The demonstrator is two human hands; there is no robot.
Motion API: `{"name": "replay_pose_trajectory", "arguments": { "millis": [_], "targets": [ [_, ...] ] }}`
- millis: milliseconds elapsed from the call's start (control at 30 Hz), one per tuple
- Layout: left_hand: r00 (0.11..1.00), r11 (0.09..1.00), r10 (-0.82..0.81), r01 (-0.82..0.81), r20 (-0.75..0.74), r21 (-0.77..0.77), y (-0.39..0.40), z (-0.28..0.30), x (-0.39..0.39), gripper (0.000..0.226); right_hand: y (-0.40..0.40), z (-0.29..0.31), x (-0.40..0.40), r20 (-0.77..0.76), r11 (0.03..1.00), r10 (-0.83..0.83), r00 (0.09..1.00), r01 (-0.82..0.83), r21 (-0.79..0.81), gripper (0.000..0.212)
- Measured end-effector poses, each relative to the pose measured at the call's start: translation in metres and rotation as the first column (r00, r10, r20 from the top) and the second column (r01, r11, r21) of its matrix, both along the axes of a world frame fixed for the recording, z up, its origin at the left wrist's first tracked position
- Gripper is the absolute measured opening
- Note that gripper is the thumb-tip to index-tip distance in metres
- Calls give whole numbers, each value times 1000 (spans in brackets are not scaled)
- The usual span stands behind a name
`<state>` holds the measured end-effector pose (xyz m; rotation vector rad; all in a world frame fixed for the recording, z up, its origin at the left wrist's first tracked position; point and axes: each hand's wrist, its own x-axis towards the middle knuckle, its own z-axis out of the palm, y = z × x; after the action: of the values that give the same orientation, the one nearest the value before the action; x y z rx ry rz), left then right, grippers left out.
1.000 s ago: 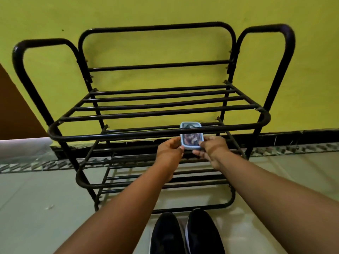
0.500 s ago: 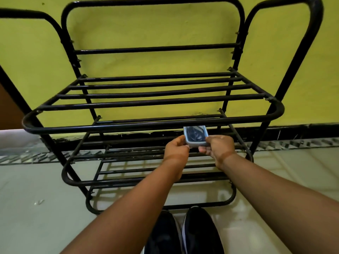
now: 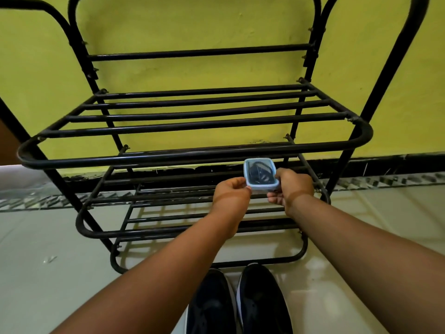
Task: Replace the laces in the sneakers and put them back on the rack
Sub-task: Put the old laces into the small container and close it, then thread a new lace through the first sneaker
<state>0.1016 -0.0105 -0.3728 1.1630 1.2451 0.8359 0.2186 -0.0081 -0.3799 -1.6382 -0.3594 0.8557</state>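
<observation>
A small clear box with a light-blue lid point(image 3: 260, 175) is held between my left hand point(image 3: 231, 192) and my right hand point(image 3: 290, 186), just under the front bar of the rack's top shelf. Dark coiled laces show through the lid. The black metal shoe rack point(image 3: 192, 159) stands against the yellow wall, its shelves bare. Two dark sneakers point(image 3: 238, 302) with white soles sit side by side on the floor at the rack's foot, toes toward it.
The pale tiled floor point(image 3: 60, 273) spreads around the rack. A black skirting strip point(image 3: 385, 165) runs along the base of the yellow wall. A brown surface point(image 3: 7, 143) shows at the far left edge.
The view has drawn closer to the rack. Both hands keep hold of the box, which has tilted so its lid faces up more.
</observation>
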Motion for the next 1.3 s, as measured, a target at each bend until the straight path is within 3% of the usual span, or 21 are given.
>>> {"name": "replay_pose_trajectory", "arguments": {
  "millis": [433, 567, 633, 733, 800, 967, 1067, 1167, 1300],
  "targets": [
    [994, 999, -52, 53, -100, 5, -6, 7, 4, 26, -3, -4, 5, 10, 995, 103, 995, -103, 15, 17],
    [984, 997, -71, 77, -163, 29, -9, 12, 2, 37, -7, -2, 11, 120, 998, 61, 991, -57, -36, 24],
    [979, 997, -63, 71, -193, 34, -11, 16, -5, 47, -13, 6, 11, 253, 996, 52, 966, -31, -84, 24],
    [970, 992, -59, 83, -236, 95, -19, 27, -24, 42, -31, 17, 6, 516, 970, 183, 837, -70, -231, 33],
    [952, 980, -91, 137, -292, 141, -26, 35, -41, 36, -48, 21, 0, 602, 944, 305, 738, -151, -293, 32],
    [874, 930, -210, 316, -439, 185, -79, 38, -113, 25, -104, 24, -36, 619, 765, 633, 464, -497, -410, 27],
    [740, 891, -158, 392, -653, 229, -122, 6, -162, 28, -143, 12, -72, 594, 616, 751, 289, -630, -473, 29],
    [700, 897, -118, 379, -704, 227, -160, -39, -205, 26, -171, -9, -113, 566, 470, 815, 121, -709, -526, 24],
    [590, 902, -166, 415, -790, 121, -204, -94, -255, 24, -206, -45, -170, 583, 342, 813, -1, -809, -478, 14]
  ]
}}
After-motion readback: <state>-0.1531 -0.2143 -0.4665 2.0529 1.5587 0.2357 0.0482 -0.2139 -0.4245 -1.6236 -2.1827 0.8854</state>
